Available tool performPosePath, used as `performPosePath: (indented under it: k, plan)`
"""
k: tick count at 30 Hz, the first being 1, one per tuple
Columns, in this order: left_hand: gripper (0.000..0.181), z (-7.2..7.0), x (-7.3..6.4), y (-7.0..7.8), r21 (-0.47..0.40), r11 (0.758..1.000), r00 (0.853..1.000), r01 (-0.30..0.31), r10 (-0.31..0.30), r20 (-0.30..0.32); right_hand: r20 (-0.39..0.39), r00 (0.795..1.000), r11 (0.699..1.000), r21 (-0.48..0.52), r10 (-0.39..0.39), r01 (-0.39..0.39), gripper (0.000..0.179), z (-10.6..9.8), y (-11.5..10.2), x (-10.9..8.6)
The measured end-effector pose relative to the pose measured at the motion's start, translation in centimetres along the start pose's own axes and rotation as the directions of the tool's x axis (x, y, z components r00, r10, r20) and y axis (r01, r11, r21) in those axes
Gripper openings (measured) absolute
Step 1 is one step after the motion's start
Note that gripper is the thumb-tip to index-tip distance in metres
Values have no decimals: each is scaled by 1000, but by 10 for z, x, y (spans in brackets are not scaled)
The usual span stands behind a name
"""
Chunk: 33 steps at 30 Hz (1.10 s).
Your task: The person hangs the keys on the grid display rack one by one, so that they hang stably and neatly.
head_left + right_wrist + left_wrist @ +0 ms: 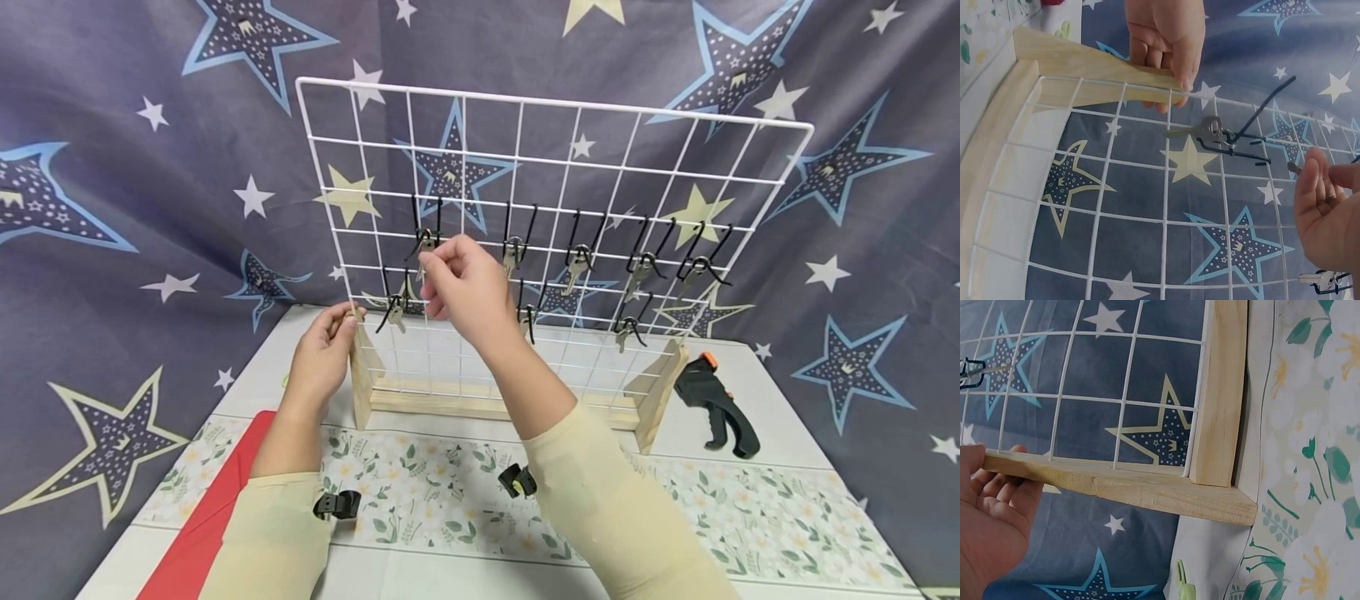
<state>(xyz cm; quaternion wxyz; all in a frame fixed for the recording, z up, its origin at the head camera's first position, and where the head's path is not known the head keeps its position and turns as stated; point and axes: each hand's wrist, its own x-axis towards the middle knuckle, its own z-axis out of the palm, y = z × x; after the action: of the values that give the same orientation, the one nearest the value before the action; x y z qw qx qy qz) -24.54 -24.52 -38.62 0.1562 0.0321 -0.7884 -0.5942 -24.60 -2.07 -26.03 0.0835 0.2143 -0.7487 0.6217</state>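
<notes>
A white wire grid rack (521,101) stands upright in a wooden base. My left hand (321,354) grips the end of the rack's left wooden side piece (1147,494), thumb on one side and fingers on the other. In front of the upper left hook, my right hand (476,287) pinches a key (426,242) that hangs there on a ring. In the right wrist view, only the key's tip (1294,167) shows beside the fingers. Below and left of that hand, another key (397,317) hangs from a black hook (1266,106).
More keys, such as a silver key (577,265), hang on black hooks in two rows. A black clamp (716,404) with orange ends lies right of the rack. At the left lies something flat and red (217,508). A star-patterned cloth (202,250) hangs behind.
</notes>
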Motion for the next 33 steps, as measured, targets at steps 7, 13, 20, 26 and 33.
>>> performPosePath:
  k: [7, 13, 20, 26, 33]
  plan:
    - [46, 1, -2, 1, 21, 1000, 1000, 16, -15, -11, 54, 998, 998, -62, -13, 17, 20, -4, 7, -27]
    - [47, 0, -3, 3, 24, 1000, 1000, 6, -6, -8, 125, 992, 988, -148, -28, 47, 20, -10, 18, -54]
    - [48, 0, -1, 1, 20, 1000, 1000, 10, -10, -11, 196, 980, 984, -168, -21, 54, 18, -21, 36, -82]
    - [47, 2, 0, -1, 22, 1000, 1000, -2, 3, -27, 281, 957, 959, -282, 73, 10, 19, -34, 49, -104]
    - [45, 5, -1, 0, 19, 1000, 999, -7, 7, -35, 330, 930, 930, -367, 164, -34, 19, -60, 67, -126]
